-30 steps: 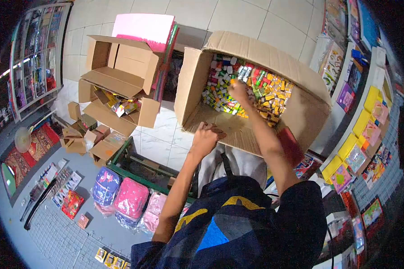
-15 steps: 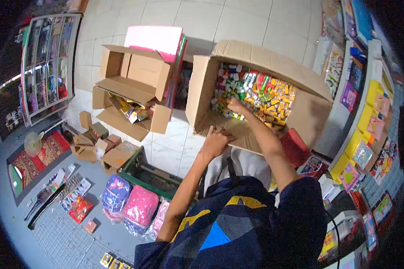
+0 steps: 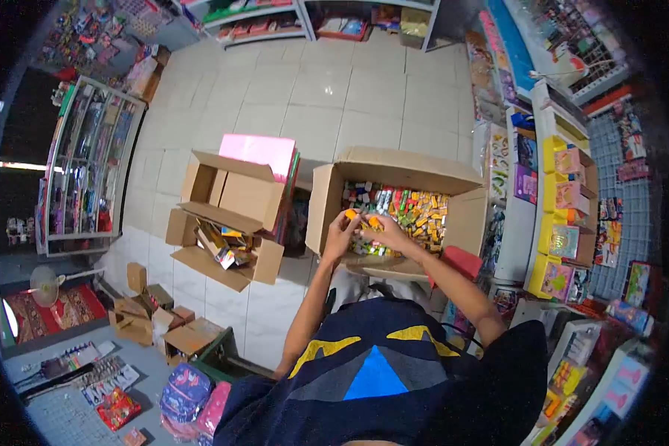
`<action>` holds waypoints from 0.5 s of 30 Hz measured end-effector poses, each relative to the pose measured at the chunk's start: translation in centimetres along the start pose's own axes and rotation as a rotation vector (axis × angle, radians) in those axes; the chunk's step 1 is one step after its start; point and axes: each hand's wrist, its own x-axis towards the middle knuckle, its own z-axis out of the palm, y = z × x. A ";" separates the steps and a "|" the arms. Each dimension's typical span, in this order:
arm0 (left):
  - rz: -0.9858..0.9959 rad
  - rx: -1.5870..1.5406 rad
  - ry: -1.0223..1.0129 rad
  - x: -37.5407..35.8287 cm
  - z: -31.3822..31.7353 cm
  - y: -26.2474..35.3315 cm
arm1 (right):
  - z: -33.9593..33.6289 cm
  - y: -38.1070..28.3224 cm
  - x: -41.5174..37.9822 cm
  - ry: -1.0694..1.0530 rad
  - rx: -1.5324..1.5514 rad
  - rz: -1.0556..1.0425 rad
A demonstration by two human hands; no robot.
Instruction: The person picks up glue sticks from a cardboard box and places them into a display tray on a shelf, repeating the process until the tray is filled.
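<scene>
A large open cardboard box (image 3: 468,218) holds many small bottles or tubes (image 3: 421,215) in orange, white, green and red. Above its near left part are both my hands, close together. My left hand (image 3: 340,234) is closed on a small orange item (image 3: 351,214) at its fingertips. Just to the right, my right hand (image 3: 386,232) is closed on another small orange item (image 3: 374,222). What exactly these orange items are is too small to make out.
Two smaller open cartons (image 3: 230,195) stand to the left, beside a pink-topped stack (image 3: 260,154). Shelves of goods (image 3: 565,193) line the right side. A glass display case (image 3: 89,163) is at the left. Wrapped backpacks (image 3: 186,392) lie at the lower left.
My left hand has left the box's near edge and now holds an orange item. My right hand has come up from among the bottles with another. The view has shifted, showing more floor beyond.
</scene>
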 end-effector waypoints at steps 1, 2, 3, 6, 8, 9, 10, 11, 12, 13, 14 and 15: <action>0.026 -0.100 -0.023 0.0 0.5 1.0 | 0.1 -2.1 -0.7 0.058 -0.016 0.031; 0.007 -0.216 -0.015 -0.2 0.9 1.8 | 0.1 -4.2 -1.5 0.115 -0.028 0.067; -0.012 -0.334 -0.007 -0.5 1.5 3.1 | -0.1 -8.1 -2.5 0.081 0.104 0.197; -0.005 -0.473 -0.020 -0.3 2.6 4.4 | -0.8 -6.6 -2.7 0.098 0.831 -0.019; 0.003 -0.506 -0.034 -0.3 3.3 4.5 | -1.3 -7.8 -4.4 0.220 0.770 0.020; 0.017 -0.535 -0.079 -0.3 3.8 4.8 | -1.3 -8.2 -5.0 0.280 0.737 0.037; 0.022 -0.483 -0.109 -0.3 4.3 5.2 | -1.6 -8.7 -5.6 0.341 0.704 0.053; 0.027 -0.431 -0.137 -0.4 4.8 5.5 | -2.0 -9.2 -6.2 0.326 0.610 0.073; 0.029 -0.376 -0.162 -0.6 5.1 5.7 | -2.1 -9.6 -6.9 0.354 0.591 0.019; 0.007 -0.346 -0.190 -0.4 5.3 5.4 | -2.1 -9.9 -7.5 0.384 0.571 -0.034; -0.011 -0.347 -0.215 -0.5 5.6 5.1 | -2.1 -10.0 -8.2 0.415 0.551 -0.082; -0.030 -0.347 -0.240 -0.7 6.2 5.3 | -1.9 -9.7 -8.5 0.527 0.453 -0.144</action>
